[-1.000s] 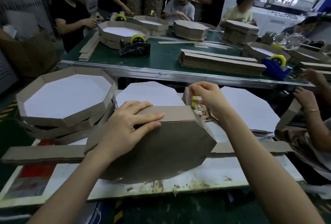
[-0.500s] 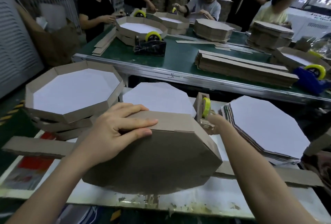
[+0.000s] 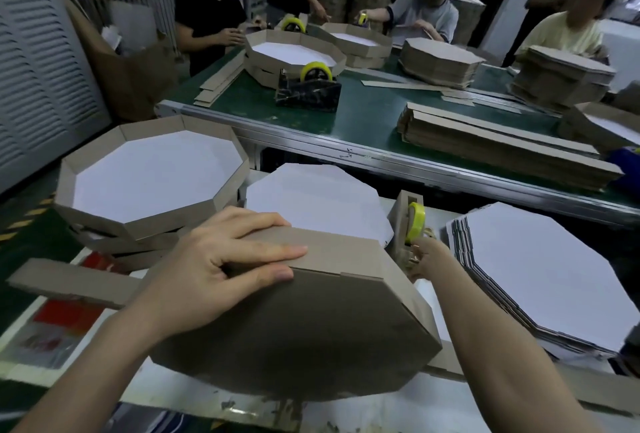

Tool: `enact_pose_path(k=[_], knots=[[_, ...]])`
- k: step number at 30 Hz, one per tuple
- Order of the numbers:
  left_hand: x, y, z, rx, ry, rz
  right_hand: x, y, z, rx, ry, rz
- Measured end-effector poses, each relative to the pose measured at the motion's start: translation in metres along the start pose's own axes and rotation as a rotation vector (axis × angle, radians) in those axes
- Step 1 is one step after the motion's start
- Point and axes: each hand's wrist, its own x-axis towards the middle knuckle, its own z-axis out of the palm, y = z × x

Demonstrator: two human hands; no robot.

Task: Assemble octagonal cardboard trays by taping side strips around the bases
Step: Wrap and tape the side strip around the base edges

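An upside-down octagonal cardboard tray (image 3: 298, 335) lies tilted in front of me, its brown base facing up. My left hand (image 3: 221, 266) grips its far side strip, fingers over the top edge and thumb on the base. My right hand (image 3: 424, 257) reaches past the tray's right corner to the cardboard tape dispenser (image 3: 403, 221) with a yellow-green tape roll (image 3: 415, 221); its fingers are at the tape end, mostly hidden. A loose side strip (image 3: 69, 282) lies under my left wrist.
Finished trays (image 3: 149, 169) are stacked at the left. White octagonal bases lie ahead (image 3: 311, 197) and stacked at the right (image 3: 540, 276). Beyond, a green table (image 3: 363, 114) holds a black tape dispenser (image 3: 308, 89), strip bundles (image 3: 502, 148), trays, and people working.
My right hand has dropped from above the tape dispenser to its lower front by the tape end. My left hand keeps its hold on the tray. The view has shifted left and closer.
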Motion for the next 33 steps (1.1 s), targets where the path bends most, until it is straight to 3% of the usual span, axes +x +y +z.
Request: enact_pose_path(k=[7,9,13,24,30,33], knots=[[0.005,0.001,0.004,-0.003,0.007,0.001,-0.032,0.017,0.000,0.365,0.108,-0.061],[0.005,0.001,0.004,-0.008,0.011,0.001,-0.049,0.031,-0.004,0.375,0.153,-0.120],[0.005,0.002,0.004,-0.006,0.005,0.005,-0.073,0.060,-0.014,0.172,0.130,-0.227],[-0.002,0.007,0.004,-0.011,0.033,0.005,-0.077,0.078,-0.034,0.044,0.113,-0.322],[-0.002,0.009,0.004,0.014,0.032,-0.008,-0.077,0.062,-0.028,-0.487,0.038,-0.245],[-0.003,0.009,0.002,0.018,0.009,-0.021,-0.088,0.049,-0.021,-0.672,-0.021,-0.295]])
